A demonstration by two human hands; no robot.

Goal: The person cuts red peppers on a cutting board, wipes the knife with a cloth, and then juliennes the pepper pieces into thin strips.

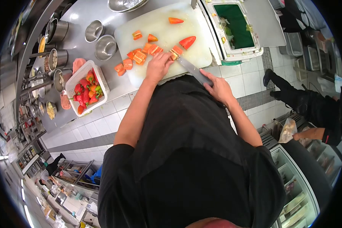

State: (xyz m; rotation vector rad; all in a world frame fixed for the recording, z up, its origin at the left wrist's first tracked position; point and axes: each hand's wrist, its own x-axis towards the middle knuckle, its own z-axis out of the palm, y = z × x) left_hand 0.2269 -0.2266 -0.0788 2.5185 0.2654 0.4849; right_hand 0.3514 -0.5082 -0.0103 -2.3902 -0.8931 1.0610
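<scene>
My right hand (219, 87) is closed around the handle of a kitchen knife (192, 69), whose blade points up and left over the white cutting board (161, 22). The blade's tip meets a red pepper piece (175, 51). My left hand (159, 67) has its fingers curled down against that piece, just left of the blade. Cut pepper chunks (139, 57) lie around the left fingertips, some at the board's left edge. A larger pepper piece (187, 42) rests to the right, and a smaller pepper slice (176, 20) farther up.
A white basket (105, 81) of whole peppers stands left of the board. Two metal bowls (105, 47) sit behind it. Right of the board is an open bin (235, 28) with a green liner. Another person (315, 106) is at the right, holding a plastic bag (288, 130).
</scene>
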